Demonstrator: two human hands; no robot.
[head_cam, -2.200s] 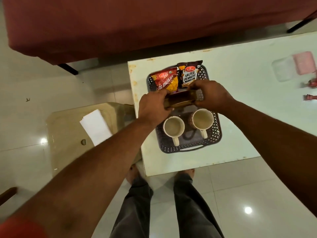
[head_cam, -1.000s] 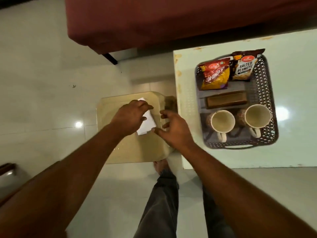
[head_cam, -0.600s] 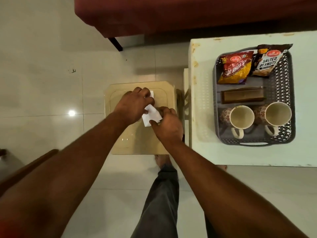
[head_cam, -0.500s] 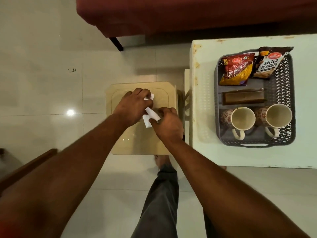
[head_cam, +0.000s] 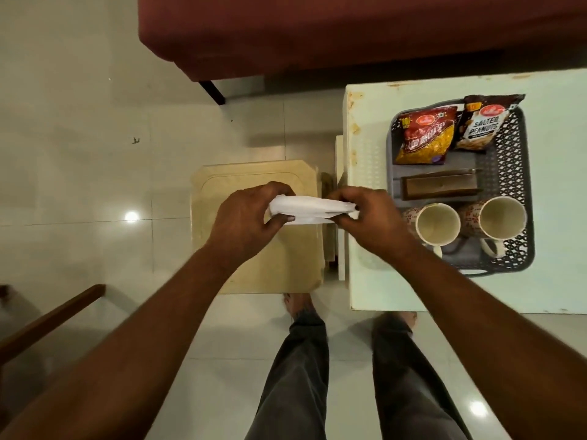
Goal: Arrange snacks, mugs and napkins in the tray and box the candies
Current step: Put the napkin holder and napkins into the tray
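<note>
Nearest, dark trousers [head_cam: 295,376] and bare feet [head_cam: 297,304] on glossy pale floor tiles [head_cam: 79,154], a brown wooden rail [head_cam: 50,319] slanting in at lower left.

Above the beige plastic stool [head_cam: 286,265], square with clipped corners and a raised rim: a thin stack of soft white paper napkins [head_cam: 313,211], held off the seat and stretched flat between both hands. Left grip [head_cam: 244,217] curled over the stack's left end, thumb beneath. Right grip [head_cam: 374,217] pinching the right end, fingers closed on the paper.

Right end of the napkins over the gap between stool and counter [head_cam: 556,296], a smooth pale top with rust-stained chips along its left edge.

On the counter, a grey plastic tray [head_cam: 525,185], rectangular, with lattice walls and a handle slot at the near end. Inside it, nearest, two cream mugs side by side, left mug [head_cam: 436,223] and right mug [head_cam: 502,217], red-patterned outside, mouths up, handles toward the person. Behind them, a brown oblong pack [head_cam: 440,185] lying crosswise. Farthest, a red-and-yellow packet [head_cam: 422,138] reading "BHUJIA SEV" and, just right of it, a dark packet [head_cam: 486,125] reading "SALTED PEANUTS", both leaning on the far wall.

Bare counter surface left and right of the tray.

Beyond, maroon cloth-covered furniture [head_cam: 349,33] on a dark leg.
</note>
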